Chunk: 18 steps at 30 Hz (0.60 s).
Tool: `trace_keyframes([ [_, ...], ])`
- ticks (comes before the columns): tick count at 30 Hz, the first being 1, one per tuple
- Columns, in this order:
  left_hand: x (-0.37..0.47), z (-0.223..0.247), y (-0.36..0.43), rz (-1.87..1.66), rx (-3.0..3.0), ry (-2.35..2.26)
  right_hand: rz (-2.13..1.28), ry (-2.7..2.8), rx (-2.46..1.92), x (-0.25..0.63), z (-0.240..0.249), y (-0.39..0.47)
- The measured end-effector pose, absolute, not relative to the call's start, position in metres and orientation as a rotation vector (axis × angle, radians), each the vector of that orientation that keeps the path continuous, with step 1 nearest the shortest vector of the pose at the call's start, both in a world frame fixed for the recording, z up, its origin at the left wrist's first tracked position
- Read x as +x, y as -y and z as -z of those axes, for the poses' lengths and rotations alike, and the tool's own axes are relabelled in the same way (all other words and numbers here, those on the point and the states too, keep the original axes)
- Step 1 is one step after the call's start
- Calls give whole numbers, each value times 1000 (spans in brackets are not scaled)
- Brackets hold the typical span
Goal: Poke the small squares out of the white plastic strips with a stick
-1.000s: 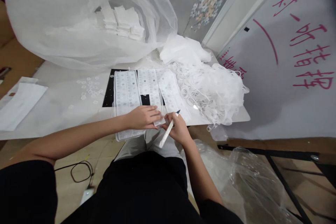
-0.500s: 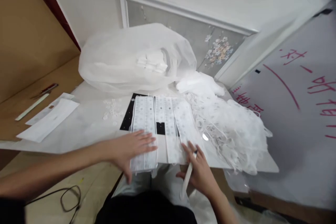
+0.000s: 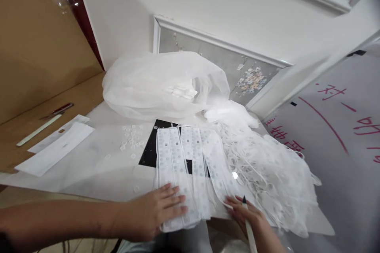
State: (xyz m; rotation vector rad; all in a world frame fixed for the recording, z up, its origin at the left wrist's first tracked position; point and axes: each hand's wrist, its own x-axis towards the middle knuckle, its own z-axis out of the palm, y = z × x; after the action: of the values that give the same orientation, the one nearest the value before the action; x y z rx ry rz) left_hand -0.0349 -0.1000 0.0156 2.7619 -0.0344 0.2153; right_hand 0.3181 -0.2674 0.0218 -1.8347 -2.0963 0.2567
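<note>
Several long white printed strips (image 3: 174, 166) lie side by side on a black board (image 3: 149, 150), their near ends reaching the table's front edge. My left hand (image 3: 163, 209) rests flat on the near part of the left strips, fingers stretched out and apart. In my right hand (image 3: 246, 213) is a white pen-like stick (image 3: 250, 234) with a dark tip pointing up and away. The fingertips of that hand touch the near end of the rightmost strip (image 3: 219, 170), which curves to the right. How the stick is gripped is partly hidden.
Right of the strips is a heap of white looped bands (image 3: 264, 170). A translucent bag (image 3: 133, 83) stands behind. Small clear squares (image 3: 132, 136) lie scattered left of the board. Farther left are white sheets (image 3: 56, 150), a pale green stick (image 3: 38, 130) and a whiteboard (image 3: 332, 138) stands right.
The view has tilted up. My left hand has shifted right along the strips' near ends. My right hand has moved right with the pen-like stick, and the strips there have bent rightward.
</note>
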Motion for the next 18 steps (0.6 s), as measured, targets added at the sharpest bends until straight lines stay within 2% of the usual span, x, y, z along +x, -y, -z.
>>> trace_keyframes([
  [9,-49,6,110,-531,3107,58,131,2141,-1839,323,32,290],
  [15,-17,8,136,-894,3184,50,182,2109,-1793,315,35,297],
  [18,1,10,157,-906,3186,-107,229,2089,-1758,309,33,299],
])
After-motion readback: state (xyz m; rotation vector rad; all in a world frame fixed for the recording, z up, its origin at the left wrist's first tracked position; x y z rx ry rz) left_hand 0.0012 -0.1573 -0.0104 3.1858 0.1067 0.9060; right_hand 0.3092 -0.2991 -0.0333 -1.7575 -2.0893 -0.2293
